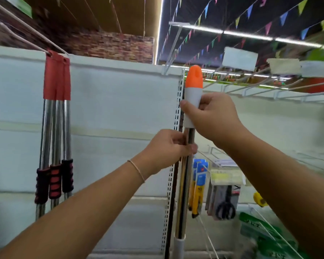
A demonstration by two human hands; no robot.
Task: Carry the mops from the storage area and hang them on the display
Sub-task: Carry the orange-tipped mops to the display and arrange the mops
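Note:
I hold a mop handle upright in front of the white display panel (120, 101). Its tip is an orange cap (194, 77) with a hanging hole, above a white sleeve and a shiny metal pole (183, 193). My right hand (211, 116) grips the white sleeve just below the orange cap. My left hand (168, 148) grips the metal pole lower down. The cap reaches up to the panel's top edge, beside a white wire hook (171, 58). Three mops (55, 128) with red tops and black-red grips hang on a hook at the left.
A perforated upright (178, 113) divides the panels right behind the pole. At right, empty wire hooks (269, 86) stick out, with blank price tags above. Lower right hang packaged cutters (198, 184), scissors (225, 202) and green packs (266, 234).

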